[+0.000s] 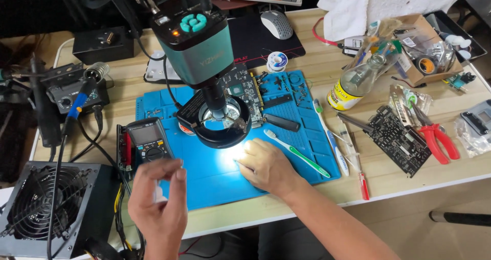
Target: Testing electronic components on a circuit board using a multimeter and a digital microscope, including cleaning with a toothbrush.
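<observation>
Left hand (158,204) raised over blue mat's (215,183) front-left corner, fingers pinched on small white blurred item (162,194). Right hand (266,165) flat on mat, fingers together, under microscope (202,50). Green toothbrush (296,152) beside it. Cluttered wooden table (409,183).

Blue work mat (215,181) lies flat on table, brightly lit at centre (small item there indistinct).

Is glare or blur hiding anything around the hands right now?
Head view: the microscope's ring light blows out the blue mat beside the right hand, washing out its fingertips; the left hand is motion-blurred, so what it pinches is unclear.
</observation>
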